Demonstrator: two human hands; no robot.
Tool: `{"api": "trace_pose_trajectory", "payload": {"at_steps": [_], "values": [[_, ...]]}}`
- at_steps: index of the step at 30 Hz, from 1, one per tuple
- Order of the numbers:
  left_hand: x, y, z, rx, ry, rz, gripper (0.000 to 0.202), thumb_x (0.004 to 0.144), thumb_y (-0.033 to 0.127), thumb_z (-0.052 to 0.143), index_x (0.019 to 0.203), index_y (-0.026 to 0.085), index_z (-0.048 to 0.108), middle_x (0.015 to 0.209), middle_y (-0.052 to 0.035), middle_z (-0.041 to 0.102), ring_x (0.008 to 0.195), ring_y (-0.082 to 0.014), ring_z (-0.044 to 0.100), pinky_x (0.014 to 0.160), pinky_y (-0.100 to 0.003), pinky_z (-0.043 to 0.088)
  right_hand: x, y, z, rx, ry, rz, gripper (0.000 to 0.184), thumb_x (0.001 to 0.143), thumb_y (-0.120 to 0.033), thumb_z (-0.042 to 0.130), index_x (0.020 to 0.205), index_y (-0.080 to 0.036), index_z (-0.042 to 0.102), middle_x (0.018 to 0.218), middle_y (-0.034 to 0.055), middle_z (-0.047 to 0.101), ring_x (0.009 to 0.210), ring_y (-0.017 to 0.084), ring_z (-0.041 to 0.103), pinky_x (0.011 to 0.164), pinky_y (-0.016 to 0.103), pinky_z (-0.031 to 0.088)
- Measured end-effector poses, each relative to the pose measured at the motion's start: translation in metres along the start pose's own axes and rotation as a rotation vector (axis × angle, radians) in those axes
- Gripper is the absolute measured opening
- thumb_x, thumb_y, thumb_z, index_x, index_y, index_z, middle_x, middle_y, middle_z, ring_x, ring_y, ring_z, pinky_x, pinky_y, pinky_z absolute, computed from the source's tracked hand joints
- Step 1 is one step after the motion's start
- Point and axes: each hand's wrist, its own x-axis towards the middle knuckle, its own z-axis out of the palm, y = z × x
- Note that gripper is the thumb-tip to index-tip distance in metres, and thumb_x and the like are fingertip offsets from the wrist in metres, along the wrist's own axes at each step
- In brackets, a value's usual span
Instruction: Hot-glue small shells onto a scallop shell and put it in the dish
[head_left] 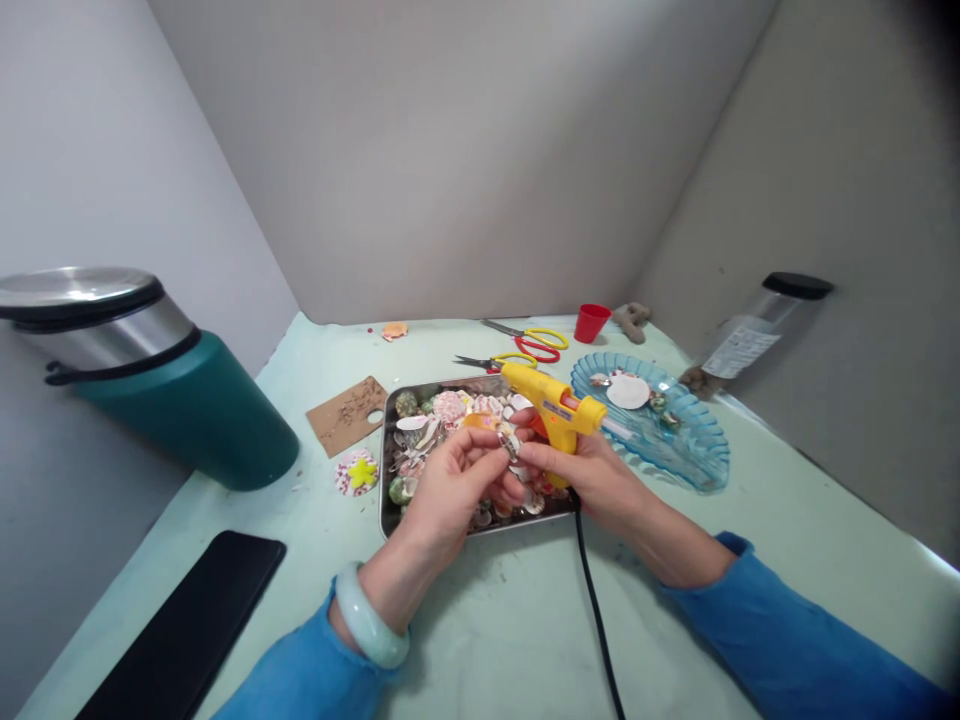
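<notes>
Grey back wall (450,190), softly shadowed toward right; side walls (832,190) flanking; pale green tabletop (480,630) below.

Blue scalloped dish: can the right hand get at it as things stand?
Probably not freely: the blue dish sits close by, but the right hand holds a yellow glue gun.

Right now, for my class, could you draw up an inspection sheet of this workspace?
Surface: pale green tabletop, marked with specks
Job's things: yellow glue gun, metal tray of shells, small shiny piece
Clutter: teal bottle, black slab, scissors, red cup, lidded jar
Left hand: pinches the small shiny piece
Right hand: holds the glue gun
Cables: black cord from the gun's handle, far end out of view
Surroundings: grey walls left, ahead and right
</notes>
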Motion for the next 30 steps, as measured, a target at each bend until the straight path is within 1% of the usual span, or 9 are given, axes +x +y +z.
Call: {"api": "trace_pose_trajectory", "payload": {"at_steps": [6,12,15,19,21,23,25,28,30], "values": [[-0.001,0.000,0.002,0.020,0.011,0.009,0.027,0.076,0.030,0.070,0.090,0.015,0.052,0.055,-0.0023,0.067,0.048,-0.0128,0.061,0.052,-0.024,0.048,-0.001,0.000,0.002,-0.008,-0.058,-0.002,0.035,0.079,-0.032,0.075,0.109,-0.021,0.059,0.080,-0.0014,0.064,0.068,0.013,0.061,0.064,0.027,0.048],[-0.001,0.000,0.002,0.002,-0.002,0.021,0.037,0.075,0.031,0.071,0.104,0.012,0.057,0.060,-0.0020,0.067,0.054,-0.0134,0.062,0.055,-0.025,0.050,-0.002,-0.002,0.004,-0.022,-0.032,0.011,0.035,0.079,-0.031,0.073,0.109,-0.019,0.059,0.078,-0.0002,0.064,0.066,0.014,0.061,0.061,0.027,0.048],[-0.001,0.000,0.001,0.005,0.015,0.025,0.035,0.075,0.030,0.071,0.103,0.012,0.058,0.059,-0.0014,0.066,0.051,-0.0130,0.060,0.053,-0.025,0.050,-0.001,-0.002,0.004,-0.046,0.011,0.012,0.035,0.076,-0.030,0.075,0.107,-0.020,0.062,0.081,-0.0007,0.065,0.069,0.014,0.061,0.064,0.027,0.049],[0.000,-0.001,0.000,-0.014,0.036,0.029,0.030,0.075,0.028,0.071,0.097,0.012,0.060,0.059,-0.0011,0.066,0.049,-0.0123,0.060,0.052,-0.025,0.051,-0.001,-0.002,0.004,-0.096,0.006,-0.013,0.033,0.077,-0.032,0.074,0.107,-0.022,0.063,0.083,-0.0013,0.065,0.073,0.013,0.061,0.066,0.026,0.048],[0.001,0.000,0.000,-0.039,0.060,0.044,0.030,0.074,0.027,0.072,0.097,0.011,0.060,0.062,-0.0009,0.066,0.051,-0.0113,0.060,0.053,-0.024,0.052,-0.002,-0.003,0.002,-0.127,0.000,-0.024,0.033,0.079,-0.035,0.073,0.108,-0.022,0.063,0.079,-0.0018,0.063,0.067,0.012,0.058,0.061,0.025,0.047],[0.001,0.002,-0.002,-0.074,0.098,0.064,0.030,0.072,0.025,0.073,0.095,0.011,0.060,0.064,-0.0001,0.066,0.051,-0.0100,0.060,0.053,-0.023,0.052,-0.006,-0.007,-0.002,-0.170,-0.010,-0.003,0.034,0.083,-0.040,0.069,0.110,-0.021,0.061,0.066,-0.0041,0.057,0.055,0.011,0.052,0.052,0.024,0.043],[0.002,0.004,-0.004,-0.103,0.143,0.080,0.029,0.071,0.025,0.075,0.092,0.012,0.060,0.066,0.0009,0.065,0.051,-0.0088,0.060,0.052,-0.021,0.051,-0.010,-0.011,-0.009,-0.248,-0.042,0.023,0.033,0.086,-0.042,0.065,0.110,-0.020,0.062,0.056,-0.0060,0.050,0.049,0.009,0.046,0.047,0.022,0.038],[0.004,0.008,-0.009,-0.113,0.212,0.102,0.030,0.068,0.025,0.076,0.088,0.013,0.058,0.065,0.0025,0.064,0.049,-0.0088,0.059,0.051,-0.021,0.051,-0.015,-0.016,-0.021,-0.343,-0.137,-0.020,0.032,0.085,-0.044,0.066,0.107,-0.021,0.064,0.070,-0.0014,0.059,0.051,0.009,0.048,0.046,0.022,0.039],[0.005,0.010,-0.013,-0.110,0.250,0.123,0.031,0.068,0.026,0.076,0.089,0.014,0.057,0.063,0.0032,0.063,0.049,-0.0090,0.059,0.051,-0.021,0.051,-0.016,-0.017,-0.026,-0.399,-0.198,-0.027,0.030,0.085,-0.045,0.064,0.102,-0.021,0.066,0.072,0.0004,0.061,0.052,0.010,0.050,0.046,0.022,0.040]]}}
